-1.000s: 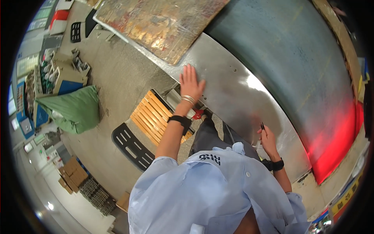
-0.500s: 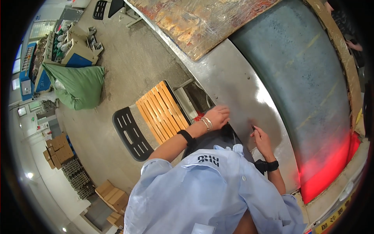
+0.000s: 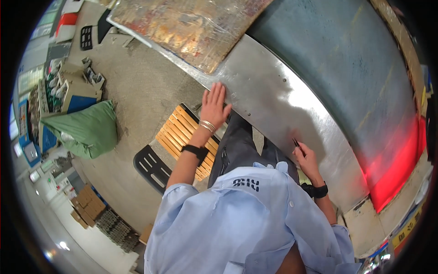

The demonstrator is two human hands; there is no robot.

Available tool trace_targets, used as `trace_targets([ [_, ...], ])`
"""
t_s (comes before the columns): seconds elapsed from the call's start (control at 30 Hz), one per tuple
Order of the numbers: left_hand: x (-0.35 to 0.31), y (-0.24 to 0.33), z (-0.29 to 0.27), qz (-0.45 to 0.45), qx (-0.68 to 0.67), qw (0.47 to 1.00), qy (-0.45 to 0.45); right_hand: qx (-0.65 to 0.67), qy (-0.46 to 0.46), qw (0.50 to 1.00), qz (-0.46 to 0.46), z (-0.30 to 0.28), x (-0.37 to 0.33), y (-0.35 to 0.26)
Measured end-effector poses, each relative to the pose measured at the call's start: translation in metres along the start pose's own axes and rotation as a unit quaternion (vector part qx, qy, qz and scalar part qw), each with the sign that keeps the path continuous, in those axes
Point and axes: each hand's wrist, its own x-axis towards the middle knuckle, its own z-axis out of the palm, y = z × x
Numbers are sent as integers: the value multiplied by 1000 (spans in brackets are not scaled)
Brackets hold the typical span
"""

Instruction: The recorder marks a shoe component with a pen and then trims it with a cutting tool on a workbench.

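My left hand (image 3: 213, 106) is stretched out with its fingers extended, by the near edge of the shiny metal table (image 3: 264, 91). Nothing is in it, and whether the fingertips touch the edge I cannot tell. My right hand (image 3: 306, 160) is closed around a slim dark pair of tweezers (image 3: 296, 143), whose tips point away from me over the metal surface. Most of the tool is hidden in the fingers.
A grey-green belt (image 3: 337, 59) runs beyond the metal strip, lit red at its right end. A stained, film-covered board (image 3: 187, 32) lies at the far left of the table. A slatted wooden chair (image 3: 171, 132) and a green sack (image 3: 86, 128) stand at left.
My left hand has moved up and left from beside my lap to the table edge, its fingers straightening. My right hand still grips the tweezers. The view has shifted, baring my legs.
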Motion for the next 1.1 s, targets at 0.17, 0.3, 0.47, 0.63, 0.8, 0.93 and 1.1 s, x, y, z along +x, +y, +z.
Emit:
trace_targets([
  [0.17, 28, -21, 6, 67, 43, 995, -64, 144, 16, 981, 130, 32, 14, -10],
  [0.3, 16, -16, 2, 228, 40, 947, -225, 204, 56, 972, 105, 77, 29, -34],
  [0.47, 35, -39, -4, 410, -1, 869, -278, 283, 98, 949, 98, 124, 63, -77],
  [0.63, 56, -43, -8, 547, 3, 787, -284, 343, 265, 899, 64, 161, 59, -70],
  [0.8, 62, -56, -12, 605, -133, 745, -250, 352, 354, 865, 49, 219, 26, -57],
  [0.93, 64, -39, -9, 529, -248, 803, -121, 367, 385, 847, -9, 263, 0, -59],
  [1.1, 55, -27, 21, 498, 24, 861, 101, 235, 398, 880, -108, 286, -25, -56],
])
